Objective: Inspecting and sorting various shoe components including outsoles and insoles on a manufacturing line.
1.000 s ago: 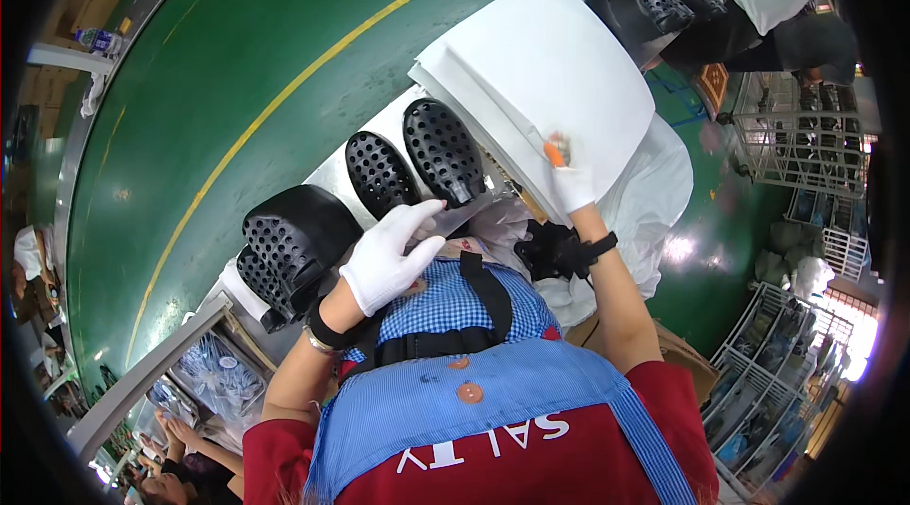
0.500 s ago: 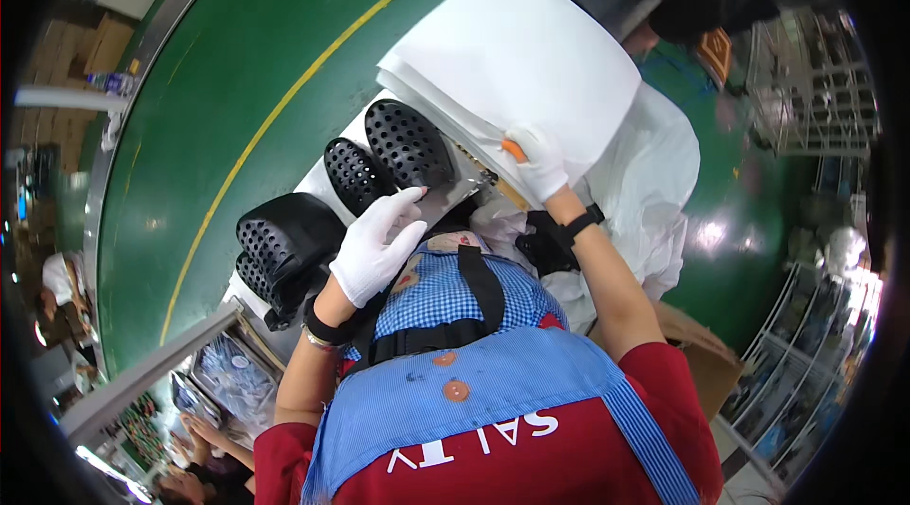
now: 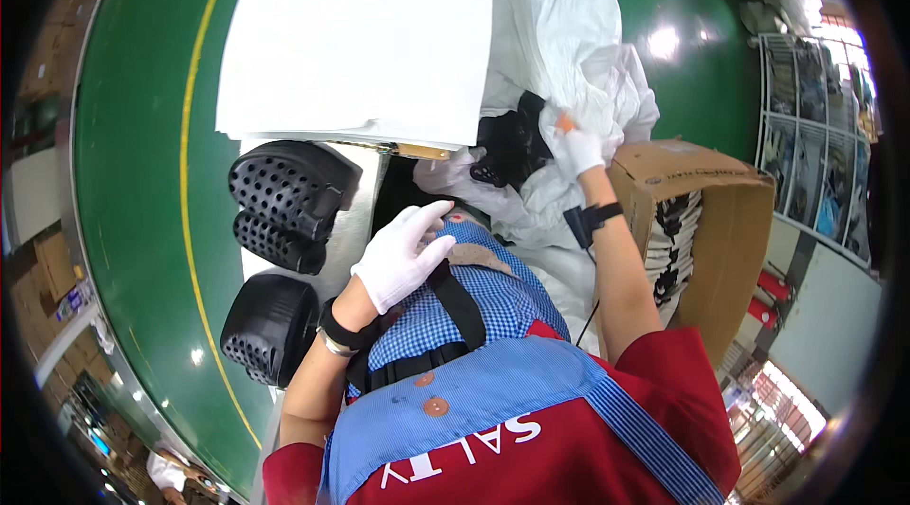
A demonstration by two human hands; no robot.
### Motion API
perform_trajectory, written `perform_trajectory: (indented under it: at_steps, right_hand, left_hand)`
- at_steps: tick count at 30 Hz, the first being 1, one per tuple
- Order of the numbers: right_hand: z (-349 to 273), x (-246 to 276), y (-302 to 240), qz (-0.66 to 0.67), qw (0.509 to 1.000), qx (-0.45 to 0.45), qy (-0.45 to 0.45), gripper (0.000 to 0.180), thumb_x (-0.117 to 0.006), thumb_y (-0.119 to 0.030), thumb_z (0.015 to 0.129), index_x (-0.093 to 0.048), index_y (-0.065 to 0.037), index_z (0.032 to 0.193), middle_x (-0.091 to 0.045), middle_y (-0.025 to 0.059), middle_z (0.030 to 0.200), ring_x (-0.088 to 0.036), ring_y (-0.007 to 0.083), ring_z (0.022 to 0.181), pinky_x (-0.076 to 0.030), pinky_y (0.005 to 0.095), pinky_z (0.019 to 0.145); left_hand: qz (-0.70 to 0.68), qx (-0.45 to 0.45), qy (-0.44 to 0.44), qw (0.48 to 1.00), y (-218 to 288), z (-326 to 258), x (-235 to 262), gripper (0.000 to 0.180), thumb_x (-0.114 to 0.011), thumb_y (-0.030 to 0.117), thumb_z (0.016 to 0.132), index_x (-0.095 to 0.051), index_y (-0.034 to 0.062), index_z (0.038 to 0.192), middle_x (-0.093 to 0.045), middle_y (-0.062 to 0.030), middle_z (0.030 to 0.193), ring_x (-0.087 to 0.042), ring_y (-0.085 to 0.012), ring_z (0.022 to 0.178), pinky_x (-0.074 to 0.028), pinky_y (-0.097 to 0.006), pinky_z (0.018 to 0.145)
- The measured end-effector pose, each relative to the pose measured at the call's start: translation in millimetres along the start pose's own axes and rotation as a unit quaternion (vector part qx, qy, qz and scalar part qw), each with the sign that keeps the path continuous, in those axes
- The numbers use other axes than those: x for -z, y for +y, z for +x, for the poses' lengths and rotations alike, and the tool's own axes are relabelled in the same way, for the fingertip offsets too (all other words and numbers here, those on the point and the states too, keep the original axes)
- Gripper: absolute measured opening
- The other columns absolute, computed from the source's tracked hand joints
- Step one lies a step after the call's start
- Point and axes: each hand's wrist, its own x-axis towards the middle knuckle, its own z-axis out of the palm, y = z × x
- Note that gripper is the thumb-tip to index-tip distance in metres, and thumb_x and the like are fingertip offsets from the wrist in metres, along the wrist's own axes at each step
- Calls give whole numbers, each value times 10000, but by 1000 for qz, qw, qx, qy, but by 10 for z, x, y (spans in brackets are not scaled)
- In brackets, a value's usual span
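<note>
My left hand [image 3: 406,257], in a white glove, hangs in front of the apron with fingers and thumb apart, holding nothing. My right hand [image 3: 580,151], also gloved, is closed around a small orange object [image 3: 566,122] whose kind I cannot make out. It reaches over a large white plastic bag [image 3: 540,22], beside black items [image 3: 512,147] lying in its folds. Left of my left hand, a pair of black clogs with round holes [image 3: 284,202] rests on a light bench surface [image 3: 353,207]. Another pair of black clogs [image 3: 270,327] stands nearer to me.
A stack of white sheets [image 3: 360,41] covers the far end of the bench. At the right stands an open cardboard box [image 3: 735,249] with black-and-white contents [image 3: 671,244]. Wire racks [image 3: 815,126] stand farther right. Green floor [image 3: 142,183] with a yellow line [image 3: 190,145] runs along the left.
The view has turned to the right, bringing the cardboard box into sight. My right hand has left the edge of the white sheets for the plastic bag, keeping the orange object. My left hand stays open.
</note>
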Motion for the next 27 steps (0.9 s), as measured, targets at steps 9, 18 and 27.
perform_trajectory:
  at_steps: [9, 18, 27]
  right_hand:
    - [-995, -874, 1094, 53, 965, -244, -81, 346, -622, -82, 825, -633, -19, 1165, -682, 150, 1047, -643, 215, 953, -489, 306, 852]
    - [-466, -1354, 1390, 14, 940, -333, -73, 422, -680, -192, 825, -586, 6, 1185, -670, 187, 1072, -632, 319, 987, -486, 352, 861]
    - [-682, -746, 1133, 579, 730, -341, -126, 397, -551, -52, 888, -528, -28, 1284, -616, 125, 1145, -602, 152, 848, -497, 259, 707]
  left_hand:
    - [13, 54, -53, 997, -689, 926, -915, 465, -632, 216, 868, -531, 54, 1292, -588, -161, 1111, -654, -241, 854, -536, -320, 795]
    - [266, 140, -37, 953, -1844, 2403, -1653, 675, -647, 296, 792, -396, 85, 1383, -558, -249, 1197, -563, -420, 1074, -471, -476, 901]
    - [-102, 221, -49, 969, -1698, 2063, -1397, 315, -525, 111, 884, -630, 6, 1162, -698, -133, 960, -655, -198, 790, -523, -282, 714]
